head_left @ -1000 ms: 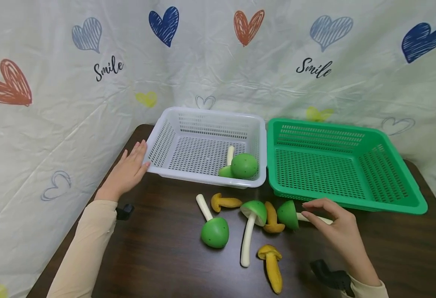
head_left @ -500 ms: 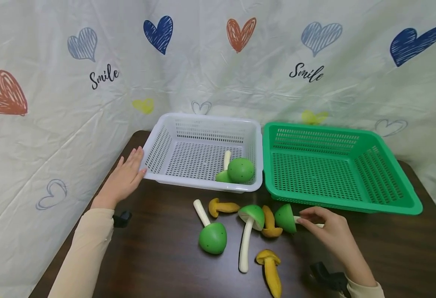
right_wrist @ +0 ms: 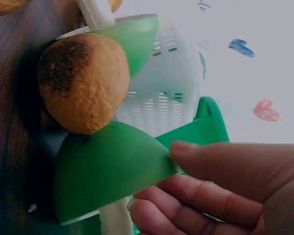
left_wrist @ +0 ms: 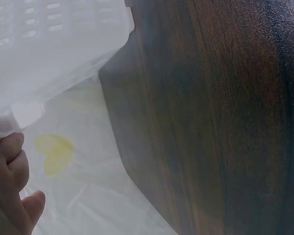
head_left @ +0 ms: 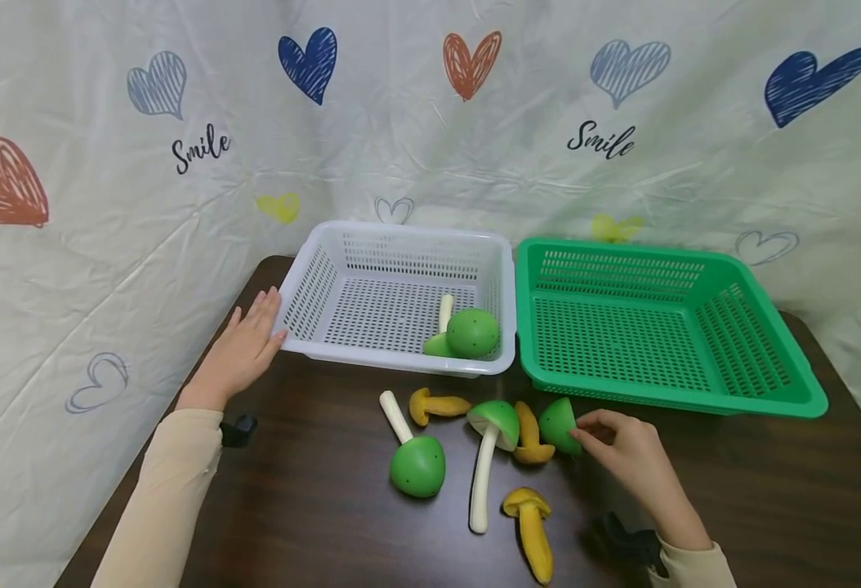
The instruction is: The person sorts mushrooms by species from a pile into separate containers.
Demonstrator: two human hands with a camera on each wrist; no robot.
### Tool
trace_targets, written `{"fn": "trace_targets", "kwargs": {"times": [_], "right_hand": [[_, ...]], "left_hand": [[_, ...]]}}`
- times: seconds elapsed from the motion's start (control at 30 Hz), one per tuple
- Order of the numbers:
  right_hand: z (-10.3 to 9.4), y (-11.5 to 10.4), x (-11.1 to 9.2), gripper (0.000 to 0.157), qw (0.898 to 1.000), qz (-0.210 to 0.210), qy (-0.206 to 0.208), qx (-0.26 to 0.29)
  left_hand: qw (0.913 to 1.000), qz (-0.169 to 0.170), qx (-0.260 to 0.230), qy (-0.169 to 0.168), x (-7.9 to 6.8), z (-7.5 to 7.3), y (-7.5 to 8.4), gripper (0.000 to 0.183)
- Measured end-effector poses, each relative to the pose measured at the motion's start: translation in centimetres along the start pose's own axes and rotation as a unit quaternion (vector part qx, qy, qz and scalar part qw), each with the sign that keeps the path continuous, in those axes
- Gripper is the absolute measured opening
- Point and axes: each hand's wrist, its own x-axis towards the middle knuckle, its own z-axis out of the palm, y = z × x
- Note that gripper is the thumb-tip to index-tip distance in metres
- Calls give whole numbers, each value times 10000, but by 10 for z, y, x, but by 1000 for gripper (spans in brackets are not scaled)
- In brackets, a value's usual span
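Note:
My left hand (head_left: 235, 357) lies with straight fingers along the left rim of a white plastic basket (head_left: 390, 359). The left wrist view shows its fingertips at the basket's edge. My right hand (head_left: 635, 460) pinches the cap edge of a green-capped mushroom (head_left: 559, 426) between thumb and fingers. In the right wrist view that mushroom (right_wrist: 110, 171) has its thumb-side cap edge gripped and its white stem pointing down, partly behind the fingers. Against the cap is a brown mushroom (right_wrist: 85, 88) with a dark patch. Two green-capped mushrooms (head_left: 472, 333) lie in the white basket's right corner.
A green plastic basket (head_left: 666, 398) stands right of the white one, close beside it. On the dark wooden table (head_left: 313, 490) are two more green-capped mushrooms (head_left: 417, 467), a brown mushroom (head_left: 441, 406) and a yellow mushroom (head_left: 533, 539). A white printed curtain (head_left: 416, 147) hangs behind.
My right hand has moved left from over the mushroom's stem to its green cap and closed its fingers on it. The left hand stays at the white basket's rim.

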Motion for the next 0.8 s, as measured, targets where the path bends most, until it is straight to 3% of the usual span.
{"fn": "trace_targets", "kwargs": {"times": [0.33,0.8], "right_hand": [[3,-1,1,16,9998,-6,137,-146],[-10,-6,-8,17,9995,-29,273,-182]], "left_hand": [[9999,-9,97,-45,0,-3,2,63],[10000,-22,57,-62,0,-3,1,63]]}}
